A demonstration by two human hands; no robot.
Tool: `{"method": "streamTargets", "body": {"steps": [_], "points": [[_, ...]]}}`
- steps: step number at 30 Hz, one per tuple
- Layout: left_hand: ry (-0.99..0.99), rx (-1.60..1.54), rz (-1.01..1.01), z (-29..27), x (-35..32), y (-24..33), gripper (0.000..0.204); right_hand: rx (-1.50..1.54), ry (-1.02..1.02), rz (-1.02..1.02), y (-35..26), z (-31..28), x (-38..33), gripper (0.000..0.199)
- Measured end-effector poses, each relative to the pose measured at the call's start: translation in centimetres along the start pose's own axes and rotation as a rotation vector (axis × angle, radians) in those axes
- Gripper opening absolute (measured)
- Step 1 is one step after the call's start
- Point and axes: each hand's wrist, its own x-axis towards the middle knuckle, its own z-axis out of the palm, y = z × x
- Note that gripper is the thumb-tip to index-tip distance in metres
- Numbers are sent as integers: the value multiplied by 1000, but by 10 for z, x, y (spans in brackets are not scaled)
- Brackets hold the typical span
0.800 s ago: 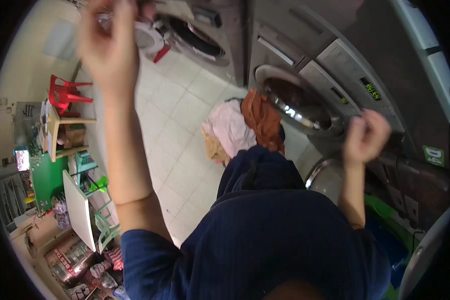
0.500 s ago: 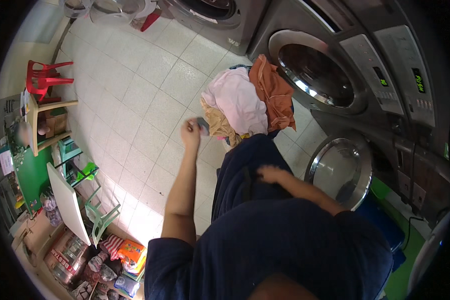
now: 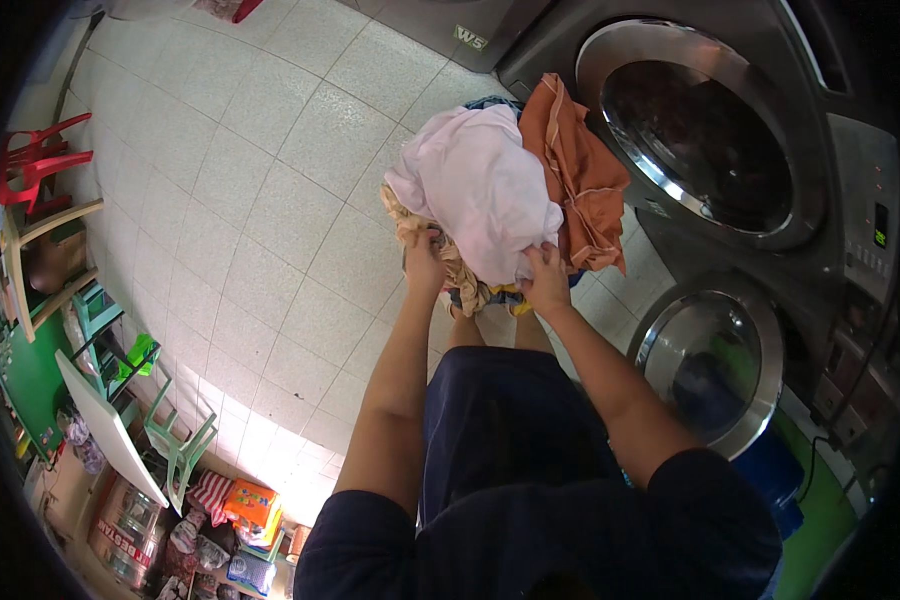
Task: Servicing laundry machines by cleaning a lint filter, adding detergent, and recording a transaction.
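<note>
A heap of laundry lies at my feet on the tiled floor. A pale pink cloth [image 3: 475, 180] covers its top, and an orange-brown cloth [image 3: 568, 170] with light piping drapes over its right side. At the heap's left edge, my left hand [image 3: 425, 262] rests with curled fingers against a crumpled tan cloth [image 3: 400, 208]. What lies inside those fingers is hidden, though a small dark edge shows beside them. My right hand [image 3: 546, 282] has its fingers closed on the near right edge of the pink cloth. Bits of yellow and dark blue fabric peek out underneath.
A front-loading washer [image 3: 710, 130] with a shut round door stands right of the heap. Nearer, another round glass door [image 3: 715, 360] hangs open beside a blue tub [image 3: 770, 480]. Red chair [image 3: 45, 165], white board [image 3: 110, 425] and green stool [image 3: 182, 445] line the left side.
Both hands have come to the heap: the left moved right from beside it, where it held a small grey thing, and the right moved up from my dark shorts. I now bend closer over the laundry.
</note>
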Motion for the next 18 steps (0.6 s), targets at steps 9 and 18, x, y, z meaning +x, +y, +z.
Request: {"method": "streamTargets", "body": {"steps": [9,18], "points": [[-355,-741,-329,72,98,-19,53,255,222,-293,25,-35,-9,22],[-614,261,141,-26,18,47,54,347,391,-296,-33,-97,-19,15]]}}
